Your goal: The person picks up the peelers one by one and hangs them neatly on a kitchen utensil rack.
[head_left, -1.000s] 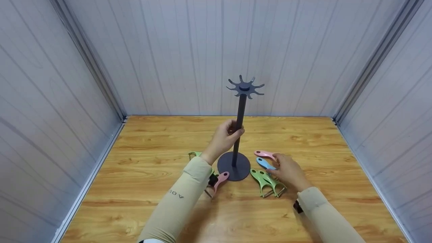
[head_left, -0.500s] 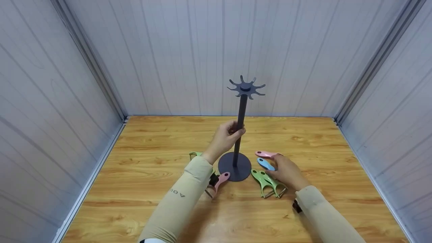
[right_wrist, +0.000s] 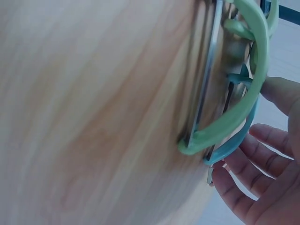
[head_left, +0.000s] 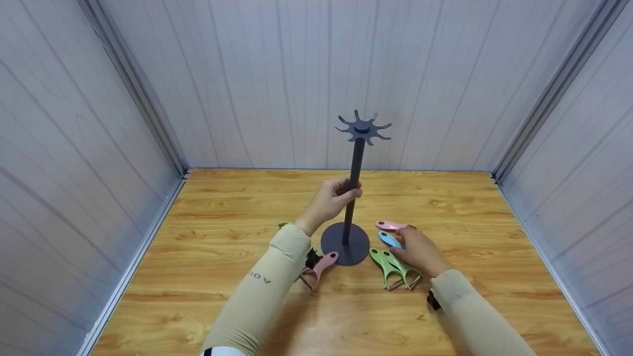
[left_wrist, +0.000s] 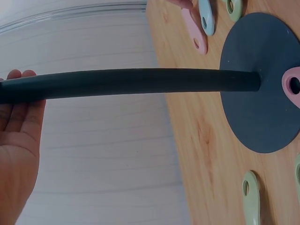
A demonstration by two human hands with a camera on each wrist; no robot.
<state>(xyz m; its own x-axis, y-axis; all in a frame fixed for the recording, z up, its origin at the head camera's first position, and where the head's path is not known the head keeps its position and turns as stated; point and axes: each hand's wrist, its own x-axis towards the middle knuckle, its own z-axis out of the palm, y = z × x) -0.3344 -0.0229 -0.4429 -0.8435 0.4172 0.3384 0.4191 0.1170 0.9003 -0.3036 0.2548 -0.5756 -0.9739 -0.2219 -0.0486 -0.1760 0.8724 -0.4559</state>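
Observation:
My left hand (head_left: pixel 326 200) grips the pole of a dark stand (head_left: pixel 357 160) with a round base and a crown of hooks on top. In the left wrist view its fingers pass behind the pole (left_wrist: pixel 154 80). My right hand (head_left: pixel 423 252) is low over the peelers right of the base, fingers spread around the head end of a blue peeler (head_left: pixel 389 239). In the right wrist view the fingertips lie right at the blue peeler's frame (right_wrist: pixel 234 143), and the thumb is partly behind a green peeler (right_wrist: pixel 255 98). A pink peeler (head_left: pixel 389 225) lies just beyond the blue one.
Two green peelers (head_left: pixel 380 258) overlap just right of the base. To its left, a pink peeler (head_left: pixel 326 261) reaches the base edge, and a green peeler (head_left: pixel 285 224) is mostly hidden by the left forearm. Pale panels (head_left: pixel 272 84) enclose the wooden table (head_left: pixel 237 198) at back and sides.
The whole scene shifts slightly right in the head view. My right hand moves a little left relative to the peelers, closer over the blue one; the left hand keeps its grip on the stand.

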